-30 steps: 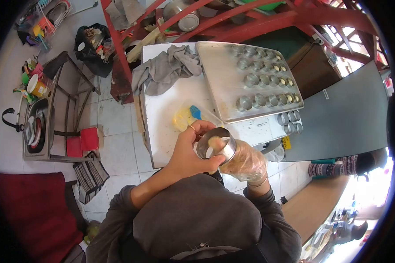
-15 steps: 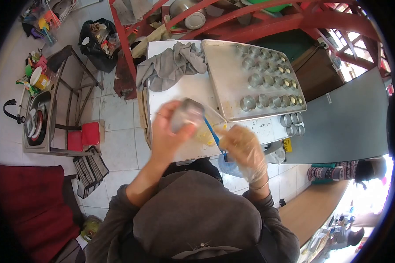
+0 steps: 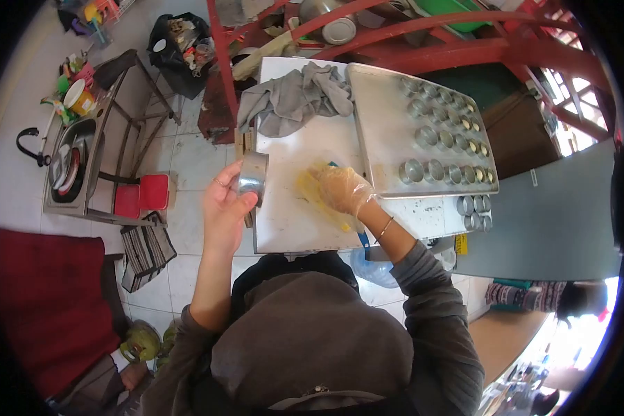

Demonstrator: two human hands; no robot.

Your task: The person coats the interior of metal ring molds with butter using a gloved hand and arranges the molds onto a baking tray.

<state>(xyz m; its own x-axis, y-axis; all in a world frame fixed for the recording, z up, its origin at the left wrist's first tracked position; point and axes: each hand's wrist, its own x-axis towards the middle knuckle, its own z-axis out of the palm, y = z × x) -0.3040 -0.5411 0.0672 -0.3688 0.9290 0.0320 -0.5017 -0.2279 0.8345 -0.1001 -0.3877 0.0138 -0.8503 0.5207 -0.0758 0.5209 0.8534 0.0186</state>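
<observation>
- The left hand (image 3: 222, 208) has its grip clamped on a short, wide silver metal ring (image 3: 253, 175), raised at the left edge of the white rectangular desk (image 3: 284, 232).
- The right hand (image 3: 341, 188), in a clear plastic glove, reaches down into a yellow smear (image 3: 312, 194) on the desk; its fingertips are blurred, so whether the grip is closed cannot be told.
- A blue handle (image 3: 364, 240) shows below that hand, at the desk's near edge.
- Several small silver metal rings (image 3: 471, 222) stand at the desk's right end, just beside the tray.
- The large silver metal tray (image 3: 378, 132) bears rows of round metal rings (image 3: 410, 170).
- A crumpled grey cloth (image 3: 291, 104) lies left of the tray.
</observation>
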